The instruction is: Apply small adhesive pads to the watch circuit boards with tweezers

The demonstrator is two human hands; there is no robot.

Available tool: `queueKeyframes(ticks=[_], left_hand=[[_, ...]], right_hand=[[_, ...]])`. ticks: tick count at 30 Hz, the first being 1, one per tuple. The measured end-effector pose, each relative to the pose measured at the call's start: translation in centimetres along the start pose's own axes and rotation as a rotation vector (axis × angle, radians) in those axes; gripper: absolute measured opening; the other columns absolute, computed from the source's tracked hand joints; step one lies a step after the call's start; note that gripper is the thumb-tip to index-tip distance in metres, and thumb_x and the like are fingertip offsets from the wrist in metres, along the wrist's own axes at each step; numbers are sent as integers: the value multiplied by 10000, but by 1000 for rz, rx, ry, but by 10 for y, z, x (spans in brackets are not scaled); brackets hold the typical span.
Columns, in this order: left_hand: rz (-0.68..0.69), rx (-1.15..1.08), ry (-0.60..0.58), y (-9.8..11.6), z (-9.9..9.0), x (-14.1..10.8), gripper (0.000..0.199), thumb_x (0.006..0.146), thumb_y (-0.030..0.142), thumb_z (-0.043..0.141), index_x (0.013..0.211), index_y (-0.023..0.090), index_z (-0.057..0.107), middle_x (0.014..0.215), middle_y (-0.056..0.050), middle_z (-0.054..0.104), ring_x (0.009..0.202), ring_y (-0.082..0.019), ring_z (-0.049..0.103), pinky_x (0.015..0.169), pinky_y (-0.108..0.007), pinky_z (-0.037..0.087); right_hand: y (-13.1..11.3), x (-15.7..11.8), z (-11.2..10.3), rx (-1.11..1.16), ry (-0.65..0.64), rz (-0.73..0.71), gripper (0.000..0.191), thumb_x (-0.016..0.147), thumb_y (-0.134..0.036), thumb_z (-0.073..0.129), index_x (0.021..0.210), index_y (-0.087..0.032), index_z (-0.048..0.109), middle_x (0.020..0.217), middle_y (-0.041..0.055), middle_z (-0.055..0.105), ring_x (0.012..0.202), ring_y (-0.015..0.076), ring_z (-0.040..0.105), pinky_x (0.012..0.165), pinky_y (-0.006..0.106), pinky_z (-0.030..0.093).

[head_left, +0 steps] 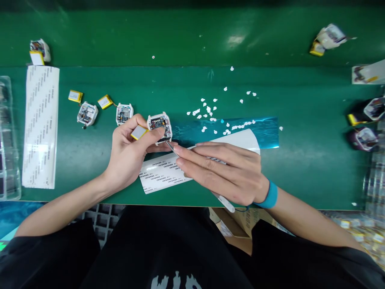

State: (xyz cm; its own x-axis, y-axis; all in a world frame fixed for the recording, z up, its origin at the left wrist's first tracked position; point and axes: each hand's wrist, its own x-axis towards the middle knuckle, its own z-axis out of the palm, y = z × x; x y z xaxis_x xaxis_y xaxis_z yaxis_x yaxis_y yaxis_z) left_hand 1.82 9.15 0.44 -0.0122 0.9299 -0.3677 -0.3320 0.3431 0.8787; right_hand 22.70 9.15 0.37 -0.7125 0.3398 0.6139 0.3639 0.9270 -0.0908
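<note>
An open white watch-like housing (pixel 160 122) with a circuit board inside is gripped by my left hand (pixel 129 154), the thumb resting on its inner parts. Its yellow-edged battery (pixel 139 132) lies between my left thumb and index finger. My right hand (pixel 224 170) is closed on metal tweezers (pixel 172 147), whose tip touches the housing's lower edge. Beneath my right hand lies a white printed liner sheet (pixel 164 172). A white-handled tool (pixel 225 202) shows partly below that hand. Beside the housing, a blue film strip (pixel 267 132) carries small white round stickers (pixel 208 109).
Two open housings with batteries (pixel 87 114) (pixel 124 113) sit to the left. Further left are a printed sheet (pixel 40 128) and a clear tray (pixel 9 140). More housings (pixel 331 37) (pixel 363 139) stand at the right. An open cardboard box (pixel 237 228) is below the table edge.
</note>
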Motion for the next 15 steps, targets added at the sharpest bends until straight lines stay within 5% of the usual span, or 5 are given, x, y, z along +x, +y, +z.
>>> queueKeyframes(ticks=[8, 15], left_hand=[[25, 2, -28, -3, -2, 1, 244, 746, 114, 718, 655, 184, 503, 722, 42, 642, 639, -111, 653, 657, -301, 671], [-7, -15, -10, -2, -2, 1, 236, 736, 94, 686, 645, 183, 488, 663, 48, 569, 589, -89, 592, 584, -255, 641]], right_hand=[[-4, -2, -9, 41, -75, 78, 227, 914, -142, 691, 1139, -169, 683, 1196, 73, 724, 954, 183, 748, 918, 304, 631], [-7, -3, -5, 12, -60, 64, 236, 898, -173, 727, 1130, -149, 687, 1185, 62, 727, 943, 179, 746, 894, 300, 638]])
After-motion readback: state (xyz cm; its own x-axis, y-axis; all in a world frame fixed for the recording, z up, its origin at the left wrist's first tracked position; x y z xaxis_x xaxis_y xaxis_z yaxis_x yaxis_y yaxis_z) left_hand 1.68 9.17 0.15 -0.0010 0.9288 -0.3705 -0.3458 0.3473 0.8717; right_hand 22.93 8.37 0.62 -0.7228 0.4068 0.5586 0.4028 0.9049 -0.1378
